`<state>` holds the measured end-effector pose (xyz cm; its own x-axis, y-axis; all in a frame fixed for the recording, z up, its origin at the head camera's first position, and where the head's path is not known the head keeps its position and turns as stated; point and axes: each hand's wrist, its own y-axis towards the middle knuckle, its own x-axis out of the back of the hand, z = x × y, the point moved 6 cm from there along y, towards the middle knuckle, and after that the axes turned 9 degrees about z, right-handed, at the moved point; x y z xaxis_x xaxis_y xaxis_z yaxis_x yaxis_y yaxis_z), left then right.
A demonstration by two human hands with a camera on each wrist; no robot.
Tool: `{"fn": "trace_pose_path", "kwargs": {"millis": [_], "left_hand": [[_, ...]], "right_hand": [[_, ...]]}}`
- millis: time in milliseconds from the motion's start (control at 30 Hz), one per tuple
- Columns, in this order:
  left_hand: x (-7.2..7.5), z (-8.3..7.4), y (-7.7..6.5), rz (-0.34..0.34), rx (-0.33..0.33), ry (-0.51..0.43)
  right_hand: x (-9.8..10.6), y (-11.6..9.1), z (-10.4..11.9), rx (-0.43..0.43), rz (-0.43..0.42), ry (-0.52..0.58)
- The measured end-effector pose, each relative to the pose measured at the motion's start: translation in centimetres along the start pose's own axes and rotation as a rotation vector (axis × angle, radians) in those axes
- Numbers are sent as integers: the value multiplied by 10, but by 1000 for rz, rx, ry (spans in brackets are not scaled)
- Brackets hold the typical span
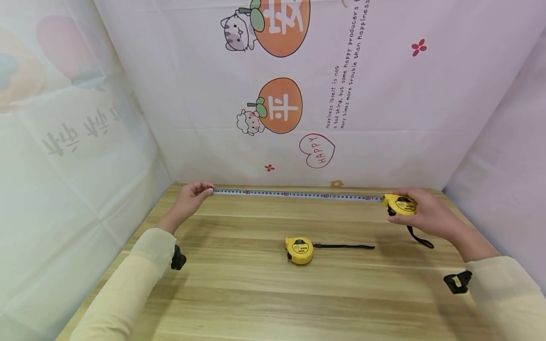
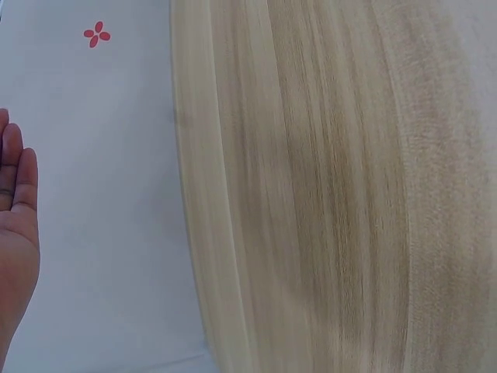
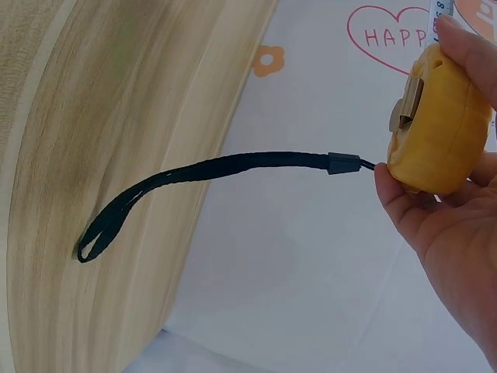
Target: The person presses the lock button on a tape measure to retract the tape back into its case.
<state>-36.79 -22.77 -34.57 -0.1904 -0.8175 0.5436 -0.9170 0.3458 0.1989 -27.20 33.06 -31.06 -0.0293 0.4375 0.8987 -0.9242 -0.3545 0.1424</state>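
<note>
My right hand (image 1: 428, 215) grips a yellow tape measure (image 1: 400, 204) at the table's right, fingers and thumb around its case. A black wrist strap (image 3: 233, 165) hangs from the case. The white blade (image 1: 294, 194) runs straight out to the left, close to the back wall. At its far end my left hand (image 1: 189, 201) pinches the blade's tip between thumb and fingers; in the left wrist view only part of this hand (image 2: 17, 225) shows, and the blade is out of sight. A second yellow tape measure (image 1: 300, 251) lies on the table between the hands, touched by neither.
The wooden table (image 1: 273, 303) is bounded by a printed white cloth wall (image 1: 192, 118) behind and cloth walls at both sides. The second tape's black strap (image 1: 343, 246) stretches right along the tabletop. Small black devices (image 1: 178, 258) are worn on both wrists.
</note>
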Motion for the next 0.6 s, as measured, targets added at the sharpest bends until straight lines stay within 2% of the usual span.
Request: {"fn": "trace_pose_path", "kwargs": {"millis": [267, 600], "left_hand": [[0, 2, 0, 3, -14, -4], [-2, 4, 0, -2, 3, -9]], "right_hand": [[0, 0, -4, -18, -13, 18], [2, -1, -1, -68, -20, 0]]}}
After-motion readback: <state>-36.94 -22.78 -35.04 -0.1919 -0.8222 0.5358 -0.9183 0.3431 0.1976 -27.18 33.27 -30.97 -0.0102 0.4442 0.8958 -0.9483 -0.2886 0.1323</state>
